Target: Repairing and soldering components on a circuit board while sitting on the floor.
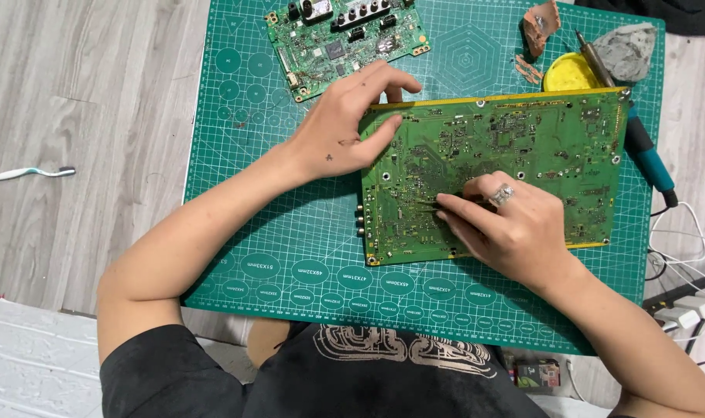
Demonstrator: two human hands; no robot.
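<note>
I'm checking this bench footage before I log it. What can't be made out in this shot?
- Tweezer tips, head view: too thin to tell what they grip.
- Large circuit board: the right hand and left hand cover parts of it; components too small to identify.
- Small circuit board: top cut off by the frame edge.
- Soldering iron: middle hidden behind the large board.

The right hand covers part of the large green circuit board, and the thin tool it pinches is mostly hidden under the fingers — too small to identify. The smaller board is cut off by the top edge. The soldering iron's tip lies behind the large board's corner — its cable leaves the right edge.
</note>
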